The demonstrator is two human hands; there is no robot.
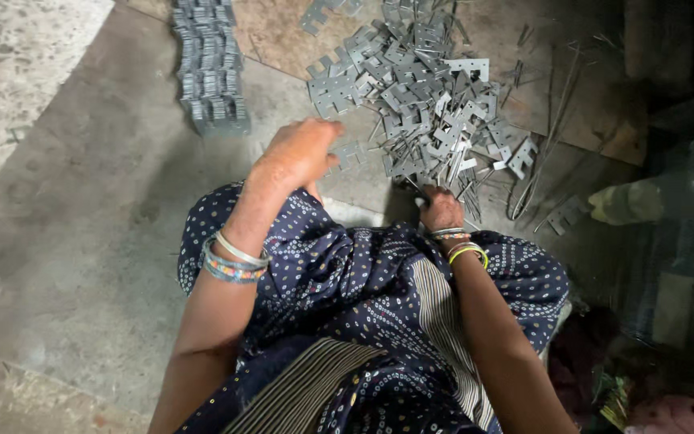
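Plainly the loose heap of flat notched metal plates (423,96) just beyond the knees could nick the right hand (442,209), curled among its near edge (what it grips is hidden), while the left hand (303,153) hovers half-open beside the heap.

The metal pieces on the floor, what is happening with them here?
A person sits on the floor before a loose pile of flat metal brackets. The left hand reaches toward the pile's near edge; the right hand grips some pieces at its lower edge. A neat row of stacked brackets lies farther left.
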